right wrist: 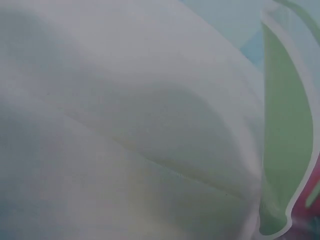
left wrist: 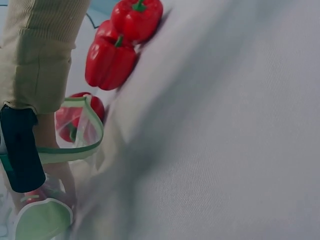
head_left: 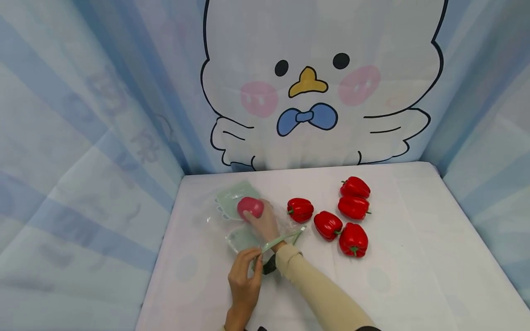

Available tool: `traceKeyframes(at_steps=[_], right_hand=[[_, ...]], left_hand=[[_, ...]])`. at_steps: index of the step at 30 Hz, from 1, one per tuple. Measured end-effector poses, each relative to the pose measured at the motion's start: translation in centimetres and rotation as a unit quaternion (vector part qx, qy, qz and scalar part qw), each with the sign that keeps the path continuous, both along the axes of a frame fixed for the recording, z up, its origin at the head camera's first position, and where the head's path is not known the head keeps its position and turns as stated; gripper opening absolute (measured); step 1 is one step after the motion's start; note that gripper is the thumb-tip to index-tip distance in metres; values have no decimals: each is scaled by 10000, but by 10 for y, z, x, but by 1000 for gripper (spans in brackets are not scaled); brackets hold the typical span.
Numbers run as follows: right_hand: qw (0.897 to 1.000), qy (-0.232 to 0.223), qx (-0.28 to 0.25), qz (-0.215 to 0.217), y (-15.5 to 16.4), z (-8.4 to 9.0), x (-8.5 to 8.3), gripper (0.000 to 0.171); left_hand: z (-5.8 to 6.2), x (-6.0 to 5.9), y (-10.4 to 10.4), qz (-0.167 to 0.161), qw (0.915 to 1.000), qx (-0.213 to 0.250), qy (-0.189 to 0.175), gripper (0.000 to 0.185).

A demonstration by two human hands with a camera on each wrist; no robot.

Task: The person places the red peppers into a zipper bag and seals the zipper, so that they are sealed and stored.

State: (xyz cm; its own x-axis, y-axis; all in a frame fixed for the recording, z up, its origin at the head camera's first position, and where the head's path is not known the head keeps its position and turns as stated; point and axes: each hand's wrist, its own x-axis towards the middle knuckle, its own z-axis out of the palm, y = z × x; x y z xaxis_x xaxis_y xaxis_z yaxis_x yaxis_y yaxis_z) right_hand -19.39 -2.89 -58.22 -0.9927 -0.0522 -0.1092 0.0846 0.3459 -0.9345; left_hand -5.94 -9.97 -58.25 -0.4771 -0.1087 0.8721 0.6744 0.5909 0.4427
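A clear plastic bag [head_left: 237,195] with green printed patches and a green-trimmed mouth lies on the left part of the table. My right hand [head_left: 267,225] is inside it, gripping a red bell pepper [head_left: 250,207] that looks pinkish through the film. At the bag's near edge, my left hand [head_left: 243,281] pinches the green rim between thumb and fingers. The left wrist view shows the open green rim [left wrist: 75,153] around the right forearm. Along the right wrist view's edge is a green patch of the bag [right wrist: 287,130], with some red behind it.
Several more red bell peppers lie right of the bag, the nearest being one pepper [head_left: 300,210] close to its mouth. Another pepper [head_left: 354,240] sits nearer the front. A white cloth covers the table [head_left: 414,257], and a curtain [head_left: 306,151] with a cartoon bird hangs behind.
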Motion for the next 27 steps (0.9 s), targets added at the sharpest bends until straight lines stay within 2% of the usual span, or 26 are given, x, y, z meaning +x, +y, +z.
traceKeyframes(at_steps=[7, 12, 17, 27], right_hand=[[9989, 201, 303, -286, -2, -9, -10, 73], [9984, 115, 323, -454, -5, -11, -12, 74], [9984, -14, 347, -452, -4, -8, -12, 75], [9981, -69, 524, -317, -2, -7, -14, 71]], left_hand=[[-2, -2, -6, 59, 9999, -38, -102, 22], [-3, 0, -9, 156, 9993, -123, -302, 22], [-4, 2, -9, 212, 9985, -134, -488, 22], [-3, -2, -12, 197, 9981, -97, -568, 23]])
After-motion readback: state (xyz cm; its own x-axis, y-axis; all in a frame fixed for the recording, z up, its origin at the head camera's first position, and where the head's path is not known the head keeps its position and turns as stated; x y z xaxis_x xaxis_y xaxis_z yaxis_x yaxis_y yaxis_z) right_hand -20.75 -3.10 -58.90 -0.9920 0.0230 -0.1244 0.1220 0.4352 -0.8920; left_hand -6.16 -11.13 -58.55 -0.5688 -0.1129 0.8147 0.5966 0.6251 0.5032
